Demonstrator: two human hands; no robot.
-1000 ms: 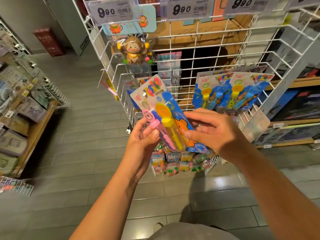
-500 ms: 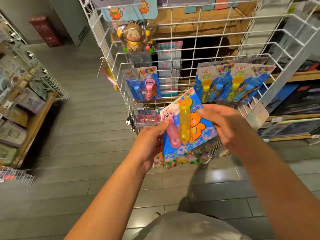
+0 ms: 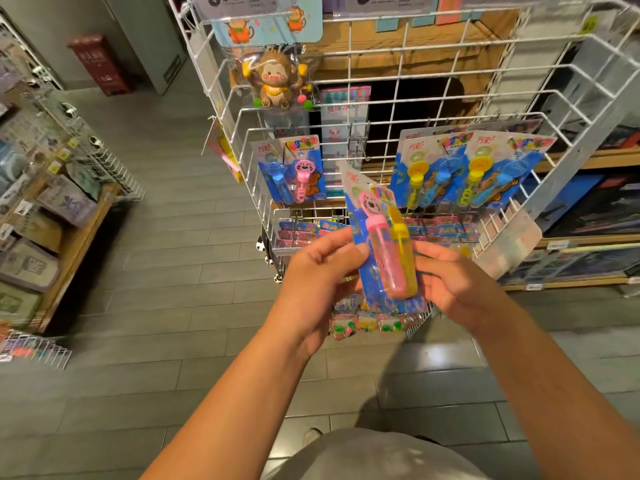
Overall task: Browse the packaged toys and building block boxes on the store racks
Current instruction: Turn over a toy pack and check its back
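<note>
Left grip (image 3: 320, 271) pinches bubble-wand pack (image 3: 382, 251) | right grip (image 3: 453, 282) clasps pack | wire rack (image 3: 433, 98) behind

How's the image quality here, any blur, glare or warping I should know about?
Head view: wide-angle lens bows the white wire rack outward; the shelves at far left are smeared by motion blur; a light glints off the floor tile; the bubble-wand pack between left hand and right hand stays fairly sharp.

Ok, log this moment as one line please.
stage: inspecting toy pack | left hand: holds bubble wand pack | right hand: holds same pack | wire rack: more packs hanging
</note>
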